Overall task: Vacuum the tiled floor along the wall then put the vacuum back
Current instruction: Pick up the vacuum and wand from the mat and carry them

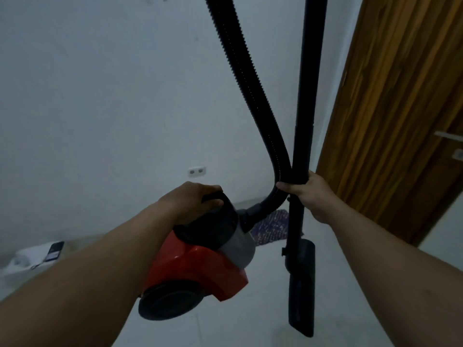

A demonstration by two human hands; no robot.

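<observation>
Seen from above: red canister vacuum [200, 266] lifted clear of the tiled floor [250, 331], carried toward a white wall [100, 96]. Left hand [193, 199] curled round the top handle; right hand [308, 194] wrapped round wand [304, 146] and ribbed hose [250, 96] together, just right of the vacuum. Wand's long axis near upright, floor head [302, 296] pointing down, hanging off the floor. Vacuum nose tipped up toward the wall. Wooden door [390, 121] further right. Probably vacuuming either finished or not started; setting down still left.
</observation>
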